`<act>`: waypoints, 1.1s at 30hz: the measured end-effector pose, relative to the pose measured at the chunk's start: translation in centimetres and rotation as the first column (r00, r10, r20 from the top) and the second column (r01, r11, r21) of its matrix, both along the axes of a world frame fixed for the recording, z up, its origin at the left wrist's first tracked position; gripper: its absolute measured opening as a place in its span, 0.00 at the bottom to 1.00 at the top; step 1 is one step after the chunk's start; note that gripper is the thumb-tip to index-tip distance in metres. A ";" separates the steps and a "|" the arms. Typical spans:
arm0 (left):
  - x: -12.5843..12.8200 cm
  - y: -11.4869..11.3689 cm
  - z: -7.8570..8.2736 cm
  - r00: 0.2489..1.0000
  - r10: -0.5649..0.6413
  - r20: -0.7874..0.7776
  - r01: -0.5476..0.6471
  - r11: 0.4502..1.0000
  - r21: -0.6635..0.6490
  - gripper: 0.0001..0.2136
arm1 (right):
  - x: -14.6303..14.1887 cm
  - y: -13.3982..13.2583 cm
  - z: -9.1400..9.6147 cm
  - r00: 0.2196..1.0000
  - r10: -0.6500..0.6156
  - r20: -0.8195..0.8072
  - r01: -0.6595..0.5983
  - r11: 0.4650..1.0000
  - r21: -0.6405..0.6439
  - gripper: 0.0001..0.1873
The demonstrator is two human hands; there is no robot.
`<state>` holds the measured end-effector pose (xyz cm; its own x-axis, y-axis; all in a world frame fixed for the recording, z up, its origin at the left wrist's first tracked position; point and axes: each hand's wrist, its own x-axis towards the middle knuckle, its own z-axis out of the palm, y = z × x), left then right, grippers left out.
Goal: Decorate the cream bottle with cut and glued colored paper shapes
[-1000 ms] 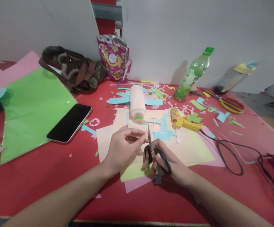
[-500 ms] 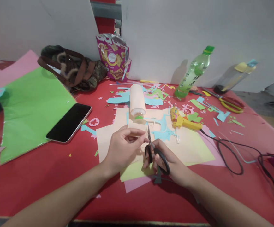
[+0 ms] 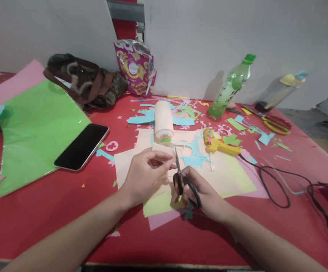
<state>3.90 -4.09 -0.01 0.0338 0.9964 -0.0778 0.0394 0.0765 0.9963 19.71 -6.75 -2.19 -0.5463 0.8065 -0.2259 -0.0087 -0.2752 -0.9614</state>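
Observation:
My left hand (image 3: 147,174) is closed in a pinch on a small piece of pale peach paper (image 3: 166,150), which blends with the sheets below and is partly hidden by my fingers. My right hand (image 3: 206,196) grips black-handled scissors (image 3: 192,192) through their loops. The blades point up and away, close beside my left fingertips. Beneath both hands lie stacked peach sheets (image 3: 124,166), with yellow and pink ones under them. Just beyond, a bottle wrapped in peach paper (image 3: 164,117) lies with its green cap toward me, over blue paper cutouts (image 3: 141,118).
A yellow glue gun (image 3: 220,145) rests right of the sheets, its black cord (image 3: 274,206) looping rightward. A phone (image 3: 81,147) and green sheets (image 3: 39,124) lie left. Behind stand a snack bag (image 3: 135,68) and a green-capped bottle (image 3: 232,87). Paper scraps litter the red table (image 3: 67,211).
The scissor blades look slightly closer together, beside the paper in my left hand. Both hands stay in nearly the same place; the whole view has shifted very slightly.

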 end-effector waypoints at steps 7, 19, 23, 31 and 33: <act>-0.9 0.7 0.6 0.992 -0.098 -0.078 0.097 0.995 -0.013 0.05 | -0.1 0.1 0.5 0.999 -0.029 -0.031 0.028 0.998 -0.049 0.20; -2.4 1.8 0.4 0.958 -0.268 -0.106 0.269 0.963 0.000 0.05 | 0.3 0.6 0.6 0.999 0.028 -0.040 -0.032 0.993 -0.116 0.21; -2.8 2.1 0.6 0.944 -0.297 -0.140 0.300 0.954 0.000 0.04 | 0.4 0.6 0.7 0.998 0.038 -0.047 -0.044 0.991 -0.130 0.21; -3.4 2.6 0.5 0.915 -0.373 -0.154 0.370 0.928 -0.044 0.04 | 0.6 0.6 0.3 0.995 0.064 -0.080 -0.077 0.983 -0.166 0.20; -3.6 2.7 0.5 0.912 -0.380 -0.154 0.376 0.925 -0.055 0.04 | 0.6 0.7 0.2 0.994 0.070 -0.082 -0.082 0.984 -0.159 0.20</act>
